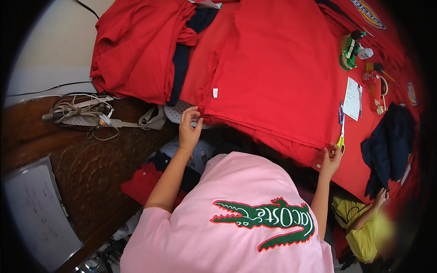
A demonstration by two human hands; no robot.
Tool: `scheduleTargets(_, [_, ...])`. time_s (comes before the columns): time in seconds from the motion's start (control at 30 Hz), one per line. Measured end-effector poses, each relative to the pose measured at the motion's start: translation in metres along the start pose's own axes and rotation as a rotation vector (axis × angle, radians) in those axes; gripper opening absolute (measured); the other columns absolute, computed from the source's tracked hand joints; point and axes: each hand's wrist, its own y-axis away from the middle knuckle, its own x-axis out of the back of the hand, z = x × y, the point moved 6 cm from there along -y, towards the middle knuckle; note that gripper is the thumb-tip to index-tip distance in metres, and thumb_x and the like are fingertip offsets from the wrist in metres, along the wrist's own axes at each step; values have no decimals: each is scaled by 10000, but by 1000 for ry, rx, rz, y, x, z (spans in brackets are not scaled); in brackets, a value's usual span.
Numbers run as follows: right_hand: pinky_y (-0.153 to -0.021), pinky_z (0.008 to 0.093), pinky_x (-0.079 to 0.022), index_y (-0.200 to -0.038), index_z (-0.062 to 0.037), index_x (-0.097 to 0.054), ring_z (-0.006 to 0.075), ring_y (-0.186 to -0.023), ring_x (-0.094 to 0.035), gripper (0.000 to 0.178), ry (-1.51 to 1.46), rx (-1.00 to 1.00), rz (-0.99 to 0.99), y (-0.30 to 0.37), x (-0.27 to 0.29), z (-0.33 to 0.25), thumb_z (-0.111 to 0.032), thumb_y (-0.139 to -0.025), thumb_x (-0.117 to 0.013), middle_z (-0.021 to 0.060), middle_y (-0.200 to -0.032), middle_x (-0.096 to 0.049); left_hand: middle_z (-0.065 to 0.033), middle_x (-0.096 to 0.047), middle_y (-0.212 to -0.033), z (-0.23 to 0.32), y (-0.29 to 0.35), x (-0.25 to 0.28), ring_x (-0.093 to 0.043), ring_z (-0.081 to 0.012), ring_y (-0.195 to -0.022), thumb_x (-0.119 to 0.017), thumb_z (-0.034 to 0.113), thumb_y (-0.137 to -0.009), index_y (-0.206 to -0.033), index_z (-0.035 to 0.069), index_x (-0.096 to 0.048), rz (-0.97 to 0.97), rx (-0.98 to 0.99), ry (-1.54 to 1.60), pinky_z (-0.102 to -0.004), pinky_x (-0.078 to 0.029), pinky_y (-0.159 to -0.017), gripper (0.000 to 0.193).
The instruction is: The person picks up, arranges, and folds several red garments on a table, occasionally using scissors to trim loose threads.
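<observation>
A large red cloth (277, 68) is spread over the table in front of me, with a small white tag near its left edge. My left hand (189, 128) pinches the near left corner of this cloth, its fingers bent toward the thumb. At the near right corner, my right hand (331, 161) has its fingertips closed on the cloth's edge. Scissors with yellow handles (341, 142) lie just beside the right fingertips. More layers of red cloth hang below the near edge between my hands.
A heap of red garments (136, 50) with dark blue cloth lies at the left. On the right are a paper slip (352, 98), a green box (349, 51) and a dark blue cloth (389, 145). A person in a yellow sleeve (366, 232) reaches toward that cloth. Tangled cables (86, 109) rest on carved wood.
</observation>
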Motion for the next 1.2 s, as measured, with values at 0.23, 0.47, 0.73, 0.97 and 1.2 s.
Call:
scheduleTargets(0.23, [-762,322,-512,-1184,-63,-724,153,-771,-583,236,215,112,9,8,-11,10,-62,-951,-760,47,-1132,-632,-111,-622,-1262,5,-26,-9,-696,-199,-1019,-788,-48,-860,-1246,19,-609,-108,-19,82,-318,-565,-867,431])
scheduleTargets(0.47, [-838,359,-517,-1207,-80,-726,194,-916,-607,262,263,104,112,35,-24,-12,-91,-948,-767,90,-1198,-611,-94,-688,-1062,-27,-18,-15,-701,-157,-949,-769,-48,-929,-1228,32,-570,-146,265,432,-299,-572,-844,369])
scheduleTargets(0.73, [-1078,479,-458,-1256,-119,-732,368,-1265,-592,372,423,399,19,68,-73,-88,-87,-887,-774,167,-1388,-613,-112,-694,-1189,-7,13,-37,-651,-271,-1281,-630,6,-1033,-1320,86,-565,-30,976,1268,-378,-516,-1101,305])
scheduleTargets(0.97, [-1059,455,-455,-1160,-108,-750,319,-1213,-630,320,451,444,-106,56,-95,-105,-24,-861,-674,120,-1237,-680,-85,-681,-1254,29,-31,-58,-654,-162,-1193,-675,-32,-1010,-1521,55,-518,-29,651,1267,-308,-511,-1077,542])
scheduleTargets(1.2, [-1104,482,-419,-1274,-89,-696,326,-1254,-622,424,348,476,-78,74,-86,-143,-171,-867,-779,135,-1309,-680,-196,-624,-1473,173,-48,-17,-650,-172,-1269,-709,-151,-943,-1625,0,-392,-205,-16,1041,-292,-518,-1093,767])
